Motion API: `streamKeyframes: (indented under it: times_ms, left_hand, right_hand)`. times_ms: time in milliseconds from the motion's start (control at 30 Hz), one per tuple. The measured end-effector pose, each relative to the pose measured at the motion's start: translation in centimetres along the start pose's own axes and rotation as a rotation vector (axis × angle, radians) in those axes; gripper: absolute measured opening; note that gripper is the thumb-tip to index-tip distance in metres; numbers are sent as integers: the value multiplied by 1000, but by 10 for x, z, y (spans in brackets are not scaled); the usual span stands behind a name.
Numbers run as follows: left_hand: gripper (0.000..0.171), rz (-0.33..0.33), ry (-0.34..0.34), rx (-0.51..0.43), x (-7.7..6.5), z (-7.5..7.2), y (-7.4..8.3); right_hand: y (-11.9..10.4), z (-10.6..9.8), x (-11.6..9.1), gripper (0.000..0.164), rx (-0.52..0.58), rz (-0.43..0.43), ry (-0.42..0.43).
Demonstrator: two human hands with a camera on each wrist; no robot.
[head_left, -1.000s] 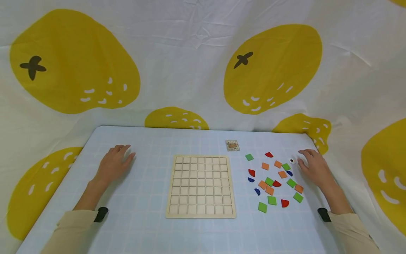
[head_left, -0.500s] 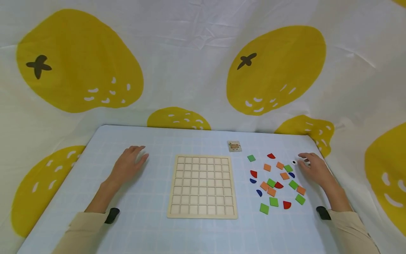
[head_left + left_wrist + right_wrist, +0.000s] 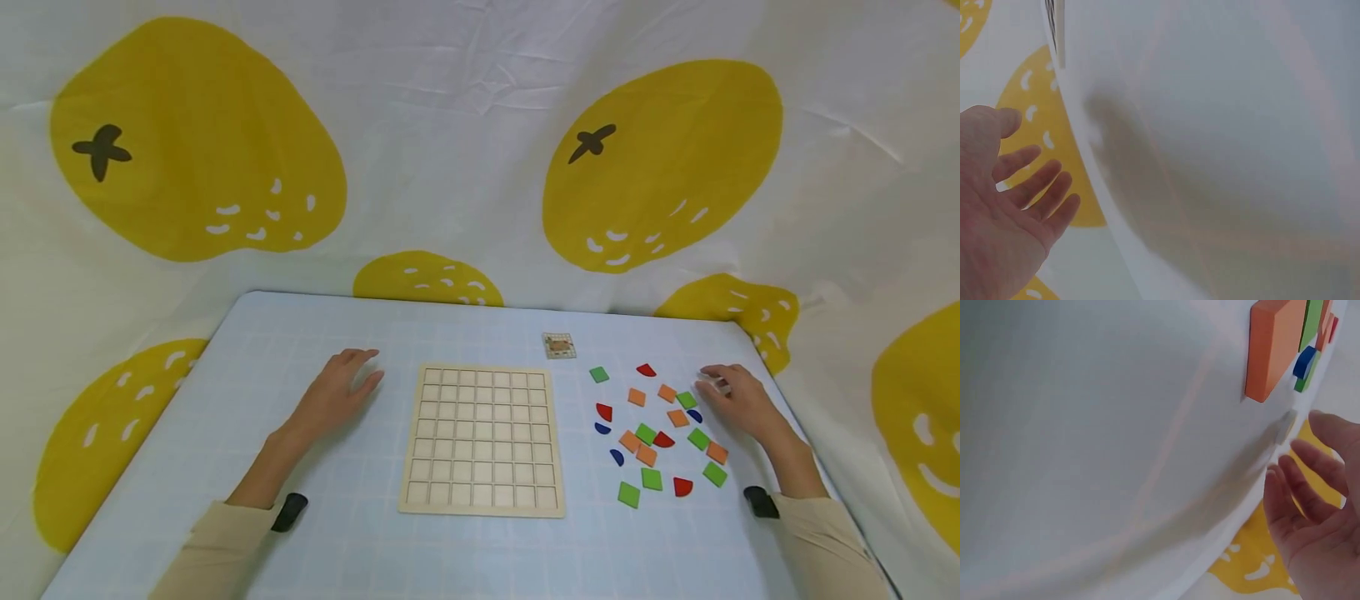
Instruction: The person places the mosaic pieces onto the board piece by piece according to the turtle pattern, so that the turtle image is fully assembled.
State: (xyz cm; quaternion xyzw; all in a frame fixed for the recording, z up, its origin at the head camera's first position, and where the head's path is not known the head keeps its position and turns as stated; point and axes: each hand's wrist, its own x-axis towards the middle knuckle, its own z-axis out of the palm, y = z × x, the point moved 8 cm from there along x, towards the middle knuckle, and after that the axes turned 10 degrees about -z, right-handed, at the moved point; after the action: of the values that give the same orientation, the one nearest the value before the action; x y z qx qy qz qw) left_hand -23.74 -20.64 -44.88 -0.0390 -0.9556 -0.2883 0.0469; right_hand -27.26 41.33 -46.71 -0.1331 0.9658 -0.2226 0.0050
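Note:
My left hand (image 3: 337, 398) hovers over the table to the left of a square wooden grid board (image 3: 482, 433), thumb and fingers spread, nothing in it. In the left wrist view its fingers (image 3: 1047, 194) hang loosely bent. At the right edge of the scattered pieces, my right hand (image 3: 744, 403) has its fingers loosely bent over the table. A small pale round piece (image 3: 1286, 427) lies by its thumb and fingertips in the right wrist view; the hand hides it from the head view. Close by are a green square (image 3: 687, 401) and a blue half-circle (image 3: 695, 416).
Several orange squares (image 3: 637, 397), green squares (image 3: 652, 478), red quarter-circles (image 3: 682, 487) and blue half-circles (image 3: 617, 457) lie right of the board. A small picture card (image 3: 559, 346) lies behind it. A patterned curtain (image 3: 442, 150) hangs behind the table.
My left hand has moved right toward the board. The right hand has come slightly left, now covering the white round piece with a black dot. The view has shifted a little.

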Motion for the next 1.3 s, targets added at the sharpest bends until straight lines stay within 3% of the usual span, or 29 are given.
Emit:
streamKeyframes:
  times_ms: [567,867,1300]
  left_hand:
    - [49,149,-138,-81,-7,33,38]
    - [53,166,-252,-68,-12,44,45]
    - [55,223,-225,7,-12,45,46]
  right_hand:
    - [-3,5,3,39,-1,-20,-27]
    - [-3,7,3,28,14,-42,-19]
    - [-5,1,-1,29,24,-36,51]
